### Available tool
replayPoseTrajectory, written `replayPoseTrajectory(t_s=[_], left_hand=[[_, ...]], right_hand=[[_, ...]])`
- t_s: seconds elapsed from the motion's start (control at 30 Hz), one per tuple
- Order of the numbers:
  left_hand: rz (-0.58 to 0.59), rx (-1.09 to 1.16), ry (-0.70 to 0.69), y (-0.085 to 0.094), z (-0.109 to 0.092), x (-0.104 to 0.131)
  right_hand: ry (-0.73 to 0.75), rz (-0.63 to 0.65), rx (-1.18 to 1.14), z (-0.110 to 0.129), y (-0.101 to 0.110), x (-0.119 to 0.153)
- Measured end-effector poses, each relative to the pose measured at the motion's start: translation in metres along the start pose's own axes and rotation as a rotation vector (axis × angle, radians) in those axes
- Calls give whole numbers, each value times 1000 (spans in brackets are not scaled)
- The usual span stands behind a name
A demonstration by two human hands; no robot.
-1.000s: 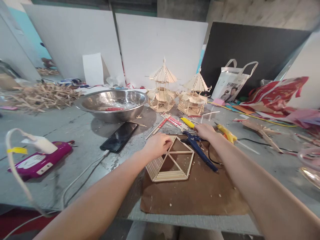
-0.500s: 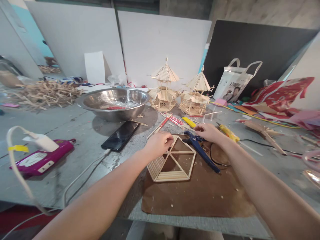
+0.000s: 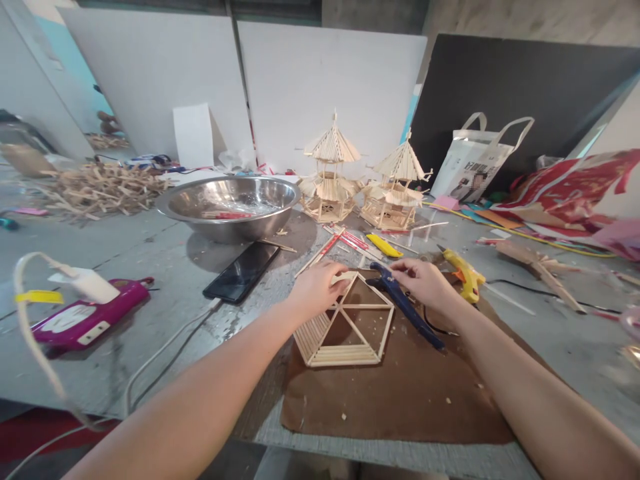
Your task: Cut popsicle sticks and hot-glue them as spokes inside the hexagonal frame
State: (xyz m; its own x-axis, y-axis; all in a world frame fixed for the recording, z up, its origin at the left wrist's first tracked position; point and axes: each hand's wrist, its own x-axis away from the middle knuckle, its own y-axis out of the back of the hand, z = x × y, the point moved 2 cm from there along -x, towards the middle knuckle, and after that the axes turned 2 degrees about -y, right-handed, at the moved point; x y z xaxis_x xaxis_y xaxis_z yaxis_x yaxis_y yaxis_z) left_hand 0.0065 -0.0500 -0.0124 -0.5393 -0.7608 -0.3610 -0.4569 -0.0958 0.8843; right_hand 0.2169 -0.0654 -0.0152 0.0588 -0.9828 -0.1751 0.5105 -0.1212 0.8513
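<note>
A flat hexagonal frame of pale wooden sticks (image 3: pixel 384 333) lies on a brown mat (image 3: pixel 370 407). Sticks fill its left and front sections; the two right ones show bare mat. My left hand (image 3: pixel 319 291) is closed at the frame's upper left edge, its fingers pinched by a pale stick there and covering that corner. Right of the frame lie blue-handled pliers (image 3: pixel 411 312). Beside their upper end my right hand (image 3: pixel 423 281) is pinched; what its fingertips hold is too small to make out. A yellow glue gun (image 3: pixel 464 275) rests behind my right wrist.
Two stick pagodas (image 3: pixel 334 190) stand at the back beside a steel basin (image 3: pixel 230 230). Red-marked sticks (image 3: pixel 327 248) and a yellow-handled tool (image 3: pixel 384 245) lie beyond the mat. Leftward are a phone (image 3: pixel 243 272) on a cable, a purple power strip (image 3: pixel 90 317) and a stick pile (image 3: pixel 100 187).
My right hand has come slightly nearer and lower beside the pliers, uncovering more of the yellow-handled tool. My left hand stays at the frame. The view has shifted slightly.
</note>
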Motion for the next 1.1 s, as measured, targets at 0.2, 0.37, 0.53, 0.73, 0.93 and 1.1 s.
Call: replayPoseTrajectory(t_s=[0.2, 0.37, 0.53, 0.73, 0.93, 1.1], left_hand=[[17, -55, 13, -2, 5, -1], [21, -115, 98, -1, 15, -3], [-1, -169, 253, 4, 36, -6], [21, -236, 350, 7, 62, -8], [74, -269, 426, 7, 76, -5], [167, -267, 438, 6, 81, -4]], right_hand=[[-197, -84, 337, -12, 11, -36], [-184, -52, 476, -3, 9, -46], [-55, 41, 526, 21, -4, -57], [307, 213, 518, 64, -44, -79], [483, 278, 528, 91, -73, -98], [475, 297, 542, 94, -85, -108]])
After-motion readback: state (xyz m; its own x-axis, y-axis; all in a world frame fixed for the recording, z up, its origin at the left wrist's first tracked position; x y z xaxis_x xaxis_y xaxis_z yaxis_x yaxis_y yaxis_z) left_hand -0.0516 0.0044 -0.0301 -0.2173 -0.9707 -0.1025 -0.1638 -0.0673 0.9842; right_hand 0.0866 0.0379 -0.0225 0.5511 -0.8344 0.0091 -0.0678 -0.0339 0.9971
